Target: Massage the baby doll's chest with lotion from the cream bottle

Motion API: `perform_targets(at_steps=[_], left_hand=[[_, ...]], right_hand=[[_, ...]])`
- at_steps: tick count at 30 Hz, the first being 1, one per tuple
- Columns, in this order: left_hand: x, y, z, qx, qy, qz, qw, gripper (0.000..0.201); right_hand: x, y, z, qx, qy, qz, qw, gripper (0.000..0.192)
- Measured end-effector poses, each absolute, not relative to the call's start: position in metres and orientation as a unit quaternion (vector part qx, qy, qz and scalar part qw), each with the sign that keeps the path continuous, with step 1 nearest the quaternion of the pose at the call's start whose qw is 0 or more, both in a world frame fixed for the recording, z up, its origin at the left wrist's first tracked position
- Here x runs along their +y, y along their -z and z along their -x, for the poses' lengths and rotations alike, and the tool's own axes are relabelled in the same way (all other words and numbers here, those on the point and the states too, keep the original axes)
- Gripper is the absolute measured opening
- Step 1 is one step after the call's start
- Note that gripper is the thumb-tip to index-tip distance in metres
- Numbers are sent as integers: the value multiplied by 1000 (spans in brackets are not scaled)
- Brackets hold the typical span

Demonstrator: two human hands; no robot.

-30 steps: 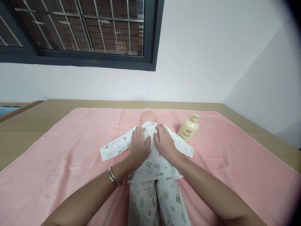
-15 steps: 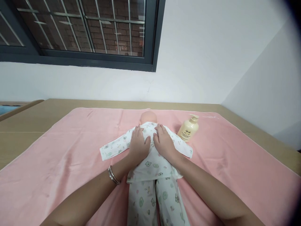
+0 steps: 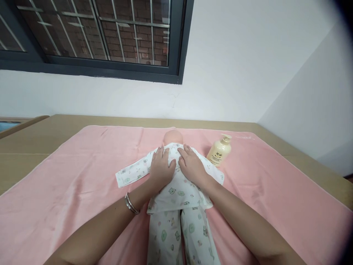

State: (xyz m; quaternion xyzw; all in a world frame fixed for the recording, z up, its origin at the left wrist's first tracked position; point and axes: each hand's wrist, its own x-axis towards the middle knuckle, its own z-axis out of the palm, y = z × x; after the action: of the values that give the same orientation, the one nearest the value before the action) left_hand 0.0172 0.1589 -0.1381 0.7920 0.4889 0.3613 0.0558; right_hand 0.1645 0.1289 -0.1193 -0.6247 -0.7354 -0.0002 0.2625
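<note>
A baby doll point(image 3: 173, 137) lies stretched out with its bald head at the far end. It wears a white printed top point(image 3: 176, 193) and matching trousers point(image 3: 165, 235). My left hand point(image 3: 161, 165) rests flat on the left side of the doll's upper body, fingers pointing toward the head. On the other side my right hand point(image 3: 192, 163) lies flat in the same way. Both hands are open and hold nothing. The doll's sleeves spread out to either side, and its face is not visible.
A pink sheet point(image 3: 91, 154) is under the doll, on a wooden surface point(image 3: 24, 162). To the right of the doll's head stands a cream pump bottle point(image 3: 220, 151). Behind is a white wall with a dark-framed window point(image 3: 176, 70).
The whole view has shifted very slightly. Both hands stay flat on the doll, with almost no visible movement over its top.
</note>
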Motion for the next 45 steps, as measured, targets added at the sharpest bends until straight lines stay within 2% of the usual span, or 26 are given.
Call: perform_targets(at_steps=[10, 18, 24, 29, 33, 40, 45], left_hand=[[170, 142, -15, 483, -340, -803, 85, 46], [194, 142, -1, 462, -327, -815, 123, 46], [167, 142, -12, 456, -335, -824, 36, 46], [126, 143, -19, 441, -326, -836, -10, 45], [117, 137, -17, 439, -313, -842, 12, 44], [156, 136, -8, 449, -318, -833, 69, 48], [164, 147, -3, 425, -335, -836, 88, 47]], right_hand=[[133, 122, -167, -742, -2, 616, 263, 47], [81, 120, -119, -797, 36, 548, 253, 55], [118, 124, -148, -753, -27, 579, 311, 48], [150, 131, -180, -704, -81, 625, 326, 55], [146, 129, -177, -707, -62, 637, 301, 55], [108, 119, -150, -733, -3, 640, 230, 52], [100, 121, -144, -750, 3, 620, 229, 52]])
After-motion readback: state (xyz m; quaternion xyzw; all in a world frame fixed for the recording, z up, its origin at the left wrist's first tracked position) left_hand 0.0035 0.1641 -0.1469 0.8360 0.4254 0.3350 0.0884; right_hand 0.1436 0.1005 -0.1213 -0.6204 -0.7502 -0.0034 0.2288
